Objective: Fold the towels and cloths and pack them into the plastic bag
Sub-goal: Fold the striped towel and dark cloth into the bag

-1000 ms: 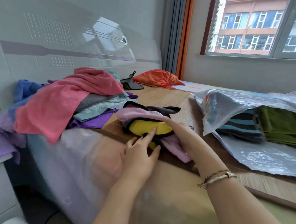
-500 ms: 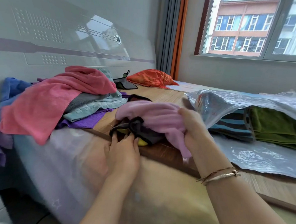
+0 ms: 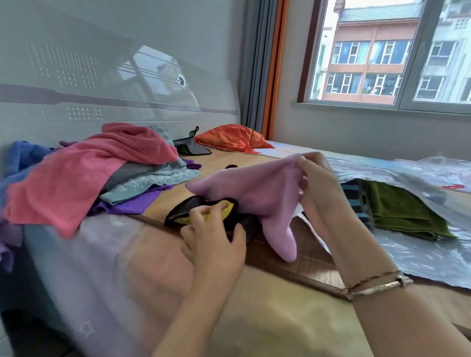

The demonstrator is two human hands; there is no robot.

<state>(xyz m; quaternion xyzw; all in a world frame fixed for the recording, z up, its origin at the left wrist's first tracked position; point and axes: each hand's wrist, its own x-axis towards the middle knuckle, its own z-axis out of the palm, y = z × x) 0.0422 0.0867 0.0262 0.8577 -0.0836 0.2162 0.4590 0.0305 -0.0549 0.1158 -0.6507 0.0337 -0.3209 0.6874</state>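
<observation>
- Moved since half a second ago: the pink cloth (image 3: 258, 196), then bunched low over the black-and-yellow cloth (image 3: 199, 213), has been lifted clear of it and hangs stretched in the air, one corner drooping toward the near edge of the board (image 3: 292, 260). This suggests the two cloths are being separated so each can be folded alone.
- Bag (image 3: 417, 244): lies open along the board's right side, holding a folded green towel (image 3: 403, 213) beside a striped one (image 3: 354, 202); packing is partly done.
- Pile (image 3: 91, 175): unfolded towels heaped at the board's left edge, a red one on top; much folding remains.
- Pink cloth: held up above the board's near middle, apart from the bag.
- Black-and-yellow cloth: crumpled on the board by its near edge, under the pink cloth.
- Right hand (image 3: 319, 189): raised from the board, pinching the pink cloth's top edge between thumb and fingers.
- Left hand (image 3: 214, 237): as before on the black-and-yellow cloth, fingers curled into its folds, apparently pinning it down.
</observation>
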